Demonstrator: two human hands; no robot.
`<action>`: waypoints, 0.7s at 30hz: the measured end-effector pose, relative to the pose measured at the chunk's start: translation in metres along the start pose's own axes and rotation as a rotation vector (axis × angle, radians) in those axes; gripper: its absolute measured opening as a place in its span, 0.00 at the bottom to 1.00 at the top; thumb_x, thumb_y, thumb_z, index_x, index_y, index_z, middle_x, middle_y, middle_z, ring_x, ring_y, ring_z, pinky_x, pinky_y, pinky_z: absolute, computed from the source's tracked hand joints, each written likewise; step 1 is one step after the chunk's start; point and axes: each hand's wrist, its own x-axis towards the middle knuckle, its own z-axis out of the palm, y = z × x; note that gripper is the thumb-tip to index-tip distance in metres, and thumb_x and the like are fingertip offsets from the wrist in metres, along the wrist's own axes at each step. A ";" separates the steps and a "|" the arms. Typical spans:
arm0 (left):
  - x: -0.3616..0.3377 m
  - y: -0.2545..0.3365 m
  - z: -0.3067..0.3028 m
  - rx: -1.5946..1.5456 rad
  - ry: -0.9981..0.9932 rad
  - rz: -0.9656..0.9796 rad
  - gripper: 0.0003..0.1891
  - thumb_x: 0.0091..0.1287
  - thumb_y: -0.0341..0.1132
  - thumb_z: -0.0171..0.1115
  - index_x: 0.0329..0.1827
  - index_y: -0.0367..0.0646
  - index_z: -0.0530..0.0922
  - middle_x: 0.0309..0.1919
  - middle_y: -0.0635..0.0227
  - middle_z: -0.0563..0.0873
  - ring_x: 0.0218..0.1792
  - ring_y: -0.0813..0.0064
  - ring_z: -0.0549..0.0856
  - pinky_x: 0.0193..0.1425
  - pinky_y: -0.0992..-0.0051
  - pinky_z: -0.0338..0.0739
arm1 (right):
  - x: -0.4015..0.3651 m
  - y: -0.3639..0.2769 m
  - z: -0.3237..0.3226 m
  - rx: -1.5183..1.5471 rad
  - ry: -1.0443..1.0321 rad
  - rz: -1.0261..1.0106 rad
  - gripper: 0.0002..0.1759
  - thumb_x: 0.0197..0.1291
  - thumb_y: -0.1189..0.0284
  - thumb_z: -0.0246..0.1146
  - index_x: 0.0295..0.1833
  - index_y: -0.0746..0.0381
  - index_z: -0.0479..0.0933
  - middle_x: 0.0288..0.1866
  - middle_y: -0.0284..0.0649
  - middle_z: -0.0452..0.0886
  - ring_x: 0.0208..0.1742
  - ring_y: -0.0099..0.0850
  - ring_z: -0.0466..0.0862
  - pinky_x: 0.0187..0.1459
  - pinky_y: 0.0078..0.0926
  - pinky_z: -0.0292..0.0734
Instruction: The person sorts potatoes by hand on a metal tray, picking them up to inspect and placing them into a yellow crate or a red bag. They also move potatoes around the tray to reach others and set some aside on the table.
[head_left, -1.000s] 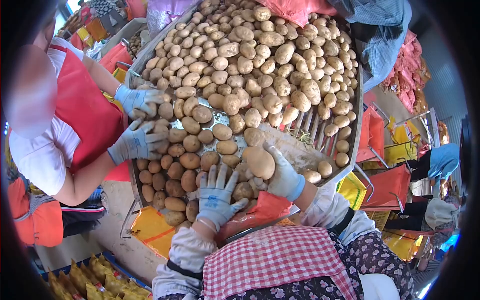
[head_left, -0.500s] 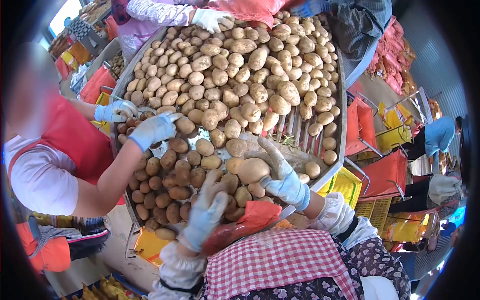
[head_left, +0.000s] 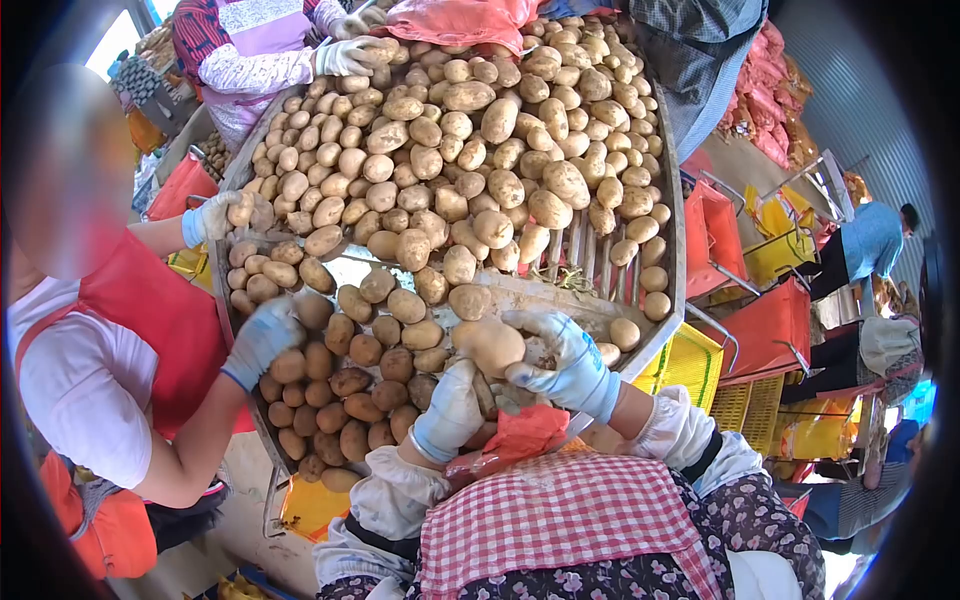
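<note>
Metal-edged table (head_left: pixel 590 306) — potatoes (head_left: pixel 470 135) cover its far side and near left corner. Right hand (head_left: pixel 568 368) holds a large potato (head_left: pixel 493 348) between thumb and fingers above the near edge; left hand (head_left: pixel 447 412) sits just left of this potato, fingers curled — whether they grip anything cannot be told

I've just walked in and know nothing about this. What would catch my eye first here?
Probably the great heap of potatoes, spread across the upper middle of the view. Below it, near the centre, a large potato sits in the wearer's gloved right hand, the left hand just below. At the left stands a co-worker in a bright red apron.
</note>
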 end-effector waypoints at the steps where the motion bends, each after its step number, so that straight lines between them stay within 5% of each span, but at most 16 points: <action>1: -0.003 0.004 -0.001 0.251 -0.084 -0.045 0.26 0.80 0.49 0.36 0.69 0.37 0.64 0.56 0.58 0.81 0.52 0.67 0.84 0.57 0.69 0.80 | -0.002 0.001 0.002 -0.004 0.001 0.001 0.35 0.57 0.57 0.71 0.66 0.62 0.70 0.54 0.44 0.82 0.54 0.43 0.81 0.58 0.40 0.75; 3: -0.002 -0.019 -0.018 0.275 0.001 0.097 0.26 0.80 0.49 0.36 0.66 0.37 0.67 0.51 0.62 0.83 0.44 0.72 0.85 0.49 0.73 0.81 | -0.008 0.008 0.008 0.815 0.019 0.481 0.33 0.62 0.54 0.67 0.65 0.63 0.70 0.53 0.39 0.82 0.52 0.37 0.81 0.53 0.37 0.77; 5: -0.007 -0.013 -0.023 0.863 0.238 0.243 0.23 0.79 0.47 0.43 0.63 0.37 0.71 0.50 0.63 0.84 0.41 0.71 0.85 0.45 0.74 0.81 | -0.015 0.025 0.013 1.101 -0.094 0.538 0.31 0.67 0.52 0.61 0.67 0.63 0.68 0.55 0.39 0.80 0.50 0.34 0.81 0.50 0.33 0.77; 6: -0.010 -0.010 -0.023 0.862 0.238 0.248 0.23 0.79 0.47 0.43 0.63 0.37 0.71 0.50 0.63 0.84 0.41 0.71 0.85 0.45 0.74 0.81 | -0.017 0.030 0.018 1.356 -0.085 0.593 0.32 0.68 0.52 0.59 0.67 0.62 0.67 0.56 0.40 0.80 0.50 0.35 0.81 0.49 0.33 0.77; 7: -0.013 -0.006 -0.023 1.241 0.322 0.358 0.23 0.75 0.46 0.48 0.64 0.39 0.71 0.55 0.60 0.81 0.48 0.64 0.82 0.52 0.67 0.76 | -0.020 0.033 0.019 1.612 -0.080 0.644 0.32 0.68 0.51 0.58 0.68 0.60 0.66 0.57 0.41 0.79 0.49 0.36 0.81 0.48 0.33 0.77; 9: -0.019 0.001 -0.023 2.010 0.498 0.569 0.27 0.67 0.44 0.58 0.68 0.43 0.70 0.64 0.54 0.74 0.61 0.51 0.74 0.66 0.53 0.67 | -0.029 0.037 0.012 1.590 -0.076 0.629 0.33 0.67 0.48 0.56 0.69 0.58 0.65 0.56 0.41 0.79 0.46 0.35 0.81 0.46 0.33 0.76; 10: -0.032 -0.004 -0.025 2.111 0.576 0.299 0.31 0.64 0.46 0.58 0.72 0.51 0.68 0.71 0.52 0.66 0.71 0.47 0.63 0.74 0.46 0.52 | -0.031 0.042 0.010 1.625 -0.069 0.616 0.34 0.66 0.46 0.56 0.69 0.56 0.65 0.55 0.41 0.80 0.44 0.35 0.81 0.45 0.33 0.76; 13: -0.069 -0.025 -0.066 2.219 0.844 0.063 0.30 0.65 0.47 0.57 0.73 0.59 0.67 0.72 0.52 0.64 0.73 0.48 0.61 0.75 0.46 0.51 | -0.040 0.064 0.008 1.723 -0.047 0.683 0.37 0.63 0.41 0.55 0.69 0.55 0.66 0.51 0.42 0.81 0.41 0.33 0.80 0.42 0.32 0.76; 19: -0.099 -0.022 -0.049 2.273 0.908 -0.162 0.31 0.64 0.49 0.59 0.73 0.60 0.67 0.73 0.53 0.64 0.74 0.50 0.60 0.73 0.48 0.54 | -0.047 0.078 -0.009 1.872 0.051 0.823 0.35 0.60 0.39 0.56 0.62 0.55 0.72 0.43 0.42 0.82 0.36 0.33 0.80 0.37 0.30 0.76; 21: -0.093 -0.024 -0.037 2.290 0.949 -0.166 0.31 0.63 0.47 0.60 0.71 0.59 0.68 0.72 0.53 0.66 0.72 0.50 0.63 0.72 0.51 0.57 | -0.062 0.092 -0.021 1.887 -0.085 0.550 0.34 0.59 0.38 0.56 0.57 0.55 0.74 0.37 0.43 0.82 0.30 0.34 0.79 0.31 0.30 0.75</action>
